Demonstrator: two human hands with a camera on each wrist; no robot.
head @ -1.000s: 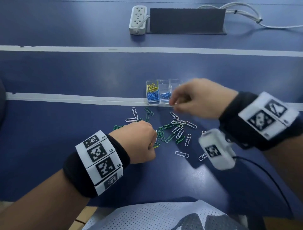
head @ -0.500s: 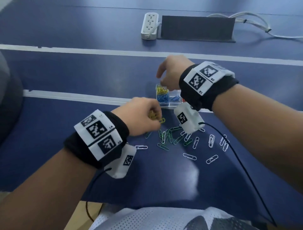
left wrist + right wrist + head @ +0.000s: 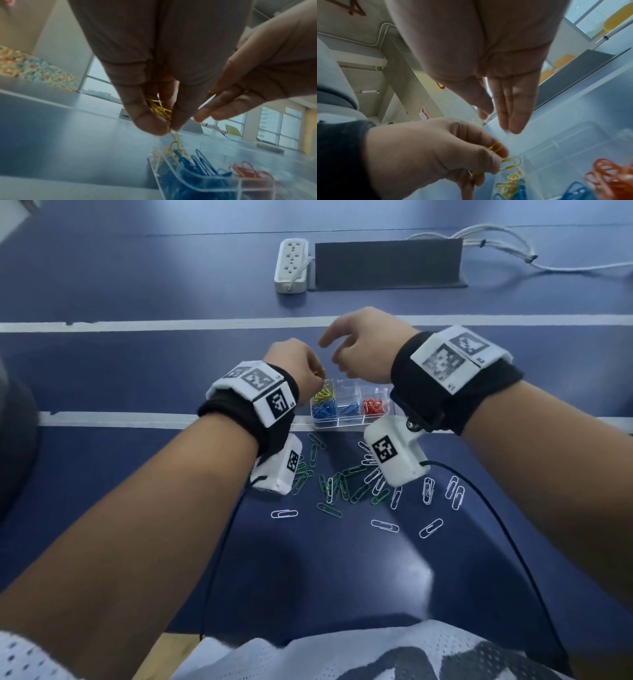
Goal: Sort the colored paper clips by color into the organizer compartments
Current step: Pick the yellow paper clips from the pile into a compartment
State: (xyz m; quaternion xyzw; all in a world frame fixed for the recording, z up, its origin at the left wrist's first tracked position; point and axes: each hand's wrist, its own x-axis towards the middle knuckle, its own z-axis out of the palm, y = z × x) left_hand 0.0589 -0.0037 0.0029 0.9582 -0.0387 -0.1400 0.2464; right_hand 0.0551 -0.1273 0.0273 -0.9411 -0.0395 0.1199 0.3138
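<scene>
My left hand (image 3: 317,371) pinches a small bunch of yellow clips (image 3: 159,108) just above the back-left compartment of the clear organizer (image 3: 349,424), where other yellow clips (image 3: 322,395) lie. One yellow clip (image 3: 510,163) sticks out past the left hand's (image 3: 498,162) fingertips. Blue clips (image 3: 323,410) fill the front-left compartments and red clips (image 3: 371,405) sit to their right. My right hand (image 3: 334,350) hovers over the organizer's far side, its fingers (image 3: 510,108) straight and empty.
Loose green clips (image 3: 352,487) and white clips (image 3: 455,494) lie scattered on the blue table (image 3: 308,577) between the organizer and me. A white power strip (image 3: 291,265) and a dark panel (image 3: 387,265) sit at the far edge. Wrist-camera cables trail toward me.
My left hand rose from the loose pile with yellow clips and moved over the organizer. My right hand left the organizer's front, lifted and opened.
</scene>
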